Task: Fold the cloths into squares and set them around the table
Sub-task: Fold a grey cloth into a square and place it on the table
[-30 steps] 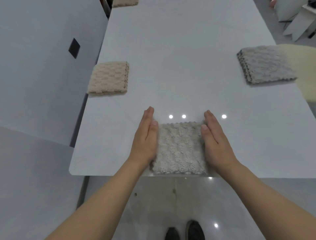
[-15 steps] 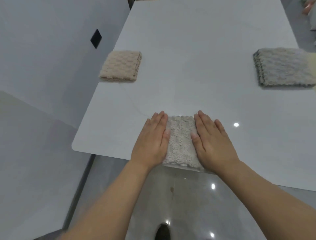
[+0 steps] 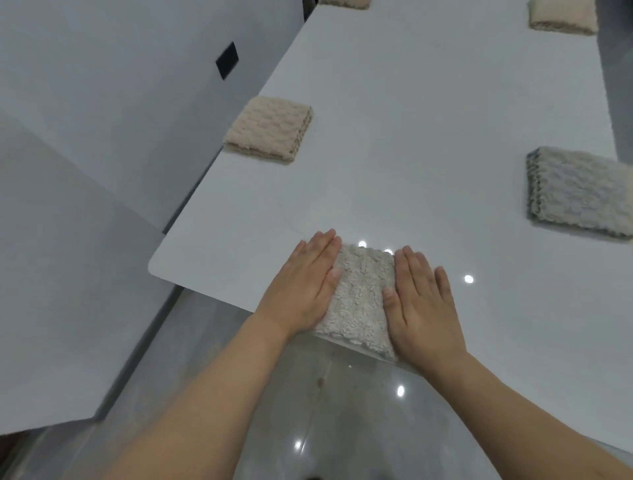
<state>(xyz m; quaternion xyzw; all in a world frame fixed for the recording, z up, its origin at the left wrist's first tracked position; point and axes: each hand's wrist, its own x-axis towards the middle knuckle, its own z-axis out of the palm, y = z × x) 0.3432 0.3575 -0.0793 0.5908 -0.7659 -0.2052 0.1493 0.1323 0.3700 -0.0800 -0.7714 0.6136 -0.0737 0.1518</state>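
A folded light grey cloth (image 3: pixel 361 294) lies at the near edge of the white table (image 3: pixel 428 137). My left hand (image 3: pixel 303 286) lies flat on the cloth's left side, fingers together. My right hand (image 3: pixel 423 305) lies flat on its right side. Both palms press down and neither grips. A folded beige cloth (image 3: pixel 270 128) sits at the table's left edge. A folded grey cloth (image 3: pixel 579 192) sits at the right edge. Two more folded beige cloths lie at the far end, one at the right (image 3: pixel 561 17) and one at the left (image 3: pixel 346 2).
A pale grey wall panel with a black square plate (image 3: pixel 227 60) runs along the table's left side. Glossy grey floor (image 3: pixel 325 411) shows below the table's near edge, with bright light reflections.
Both hands went from upright against the cloth's sides to lying flat on top of it. The view has tilted and shifted, bringing the far cloths into sight.
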